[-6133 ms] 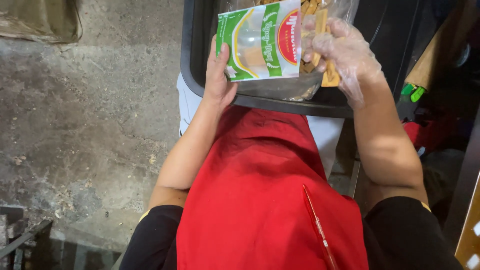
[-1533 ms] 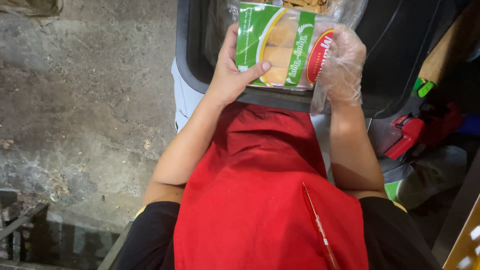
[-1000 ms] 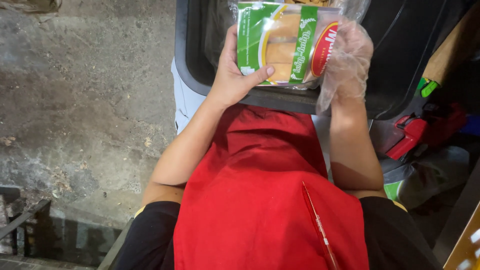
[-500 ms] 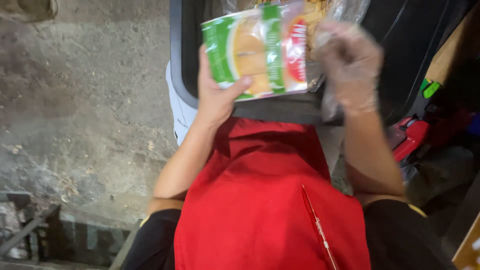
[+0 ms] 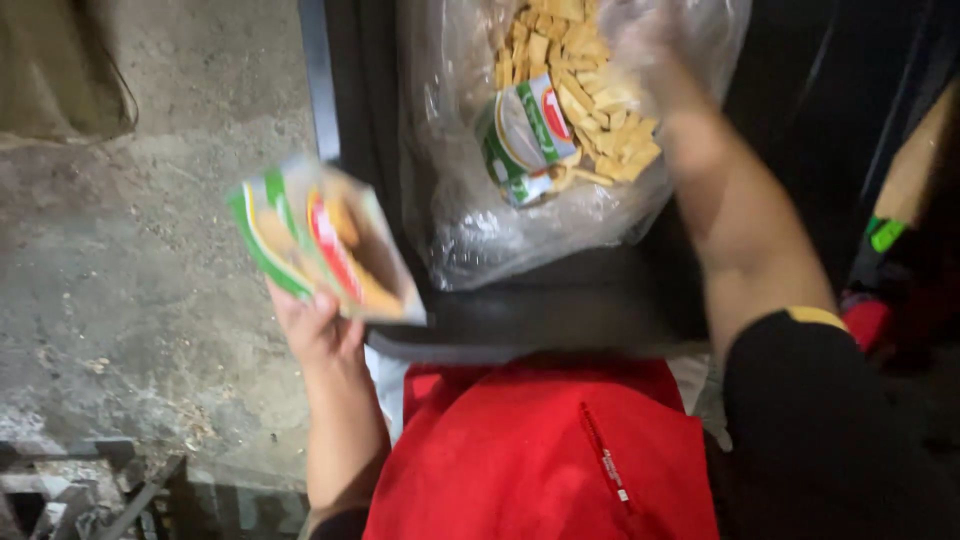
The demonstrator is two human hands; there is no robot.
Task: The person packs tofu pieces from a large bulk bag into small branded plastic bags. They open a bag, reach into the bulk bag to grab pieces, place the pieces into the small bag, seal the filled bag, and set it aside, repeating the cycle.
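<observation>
My left hand (image 5: 312, 328) grips a green, white and red snack packet (image 5: 318, 245) from below, out to the left of the black bin (image 5: 540, 322) and over the concrete floor. My right hand (image 5: 645, 45), in a thin clear glove and blurred, reaches up to the top of a clear plastic bag (image 5: 470, 230) that lies in the bin. The bag holds several pale yellow strips (image 5: 590, 95) and a second, similar packet (image 5: 525, 135). Whether the right hand's fingers hold anything is hidden by blur.
A red apron (image 5: 540, 455) fills the lower middle, pressed against the bin's near rim. Rough grey concrete floor (image 5: 130, 280) lies to the left. A metal frame (image 5: 90, 490) is at the lower left. Green and red objects (image 5: 885, 235) sit at the right.
The packet, held by both hands over the bin before, is now in the left hand alone and has swung left and down. The right hand let go and moved up to the bag.
</observation>
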